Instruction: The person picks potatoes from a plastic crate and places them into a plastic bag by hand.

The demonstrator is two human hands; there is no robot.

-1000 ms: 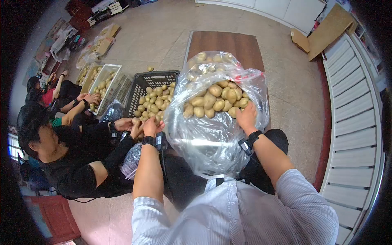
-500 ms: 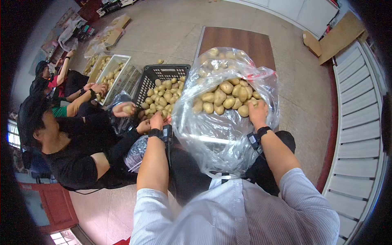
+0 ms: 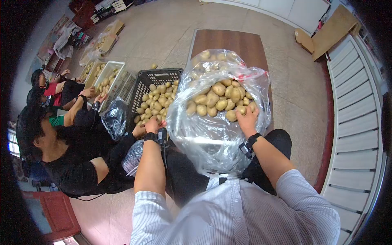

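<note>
A clear plastic bag (image 3: 220, 143) lies open in front of me, with a pile of potatoes (image 3: 220, 96) at its mouth. My right hand (image 3: 247, 121) is at the pile's near right edge, its fingers curled round one potato (image 3: 241, 110). Off to the left, my left hand (image 3: 152, 125) is at the near edge of a black plastic crate (image 3: 160, 73) filled with potatoes. Its fingers are bent together, and what they hold, if anything, is hidden. Another person's hand (image 3: 139, 131) is just left of it.
A brown board (image 3: 228, 41) lies under the bag's far end. White crates (image 3: 119, 87) of potatoes stand farther left, with people seated alongside. A dark plastic bag (image 3: 115, 116) and a clear bag bundle (image 3: 134, 157) are by the nearest person. A white slatted panel (image 3: 355, 122) runs along the right.
My right hand has shifted slightly left and closed round a potato at the pile's edge. The neighbour's hand that held up a potato beside the crate is no longer there. The view has shifted slightly.
</note>
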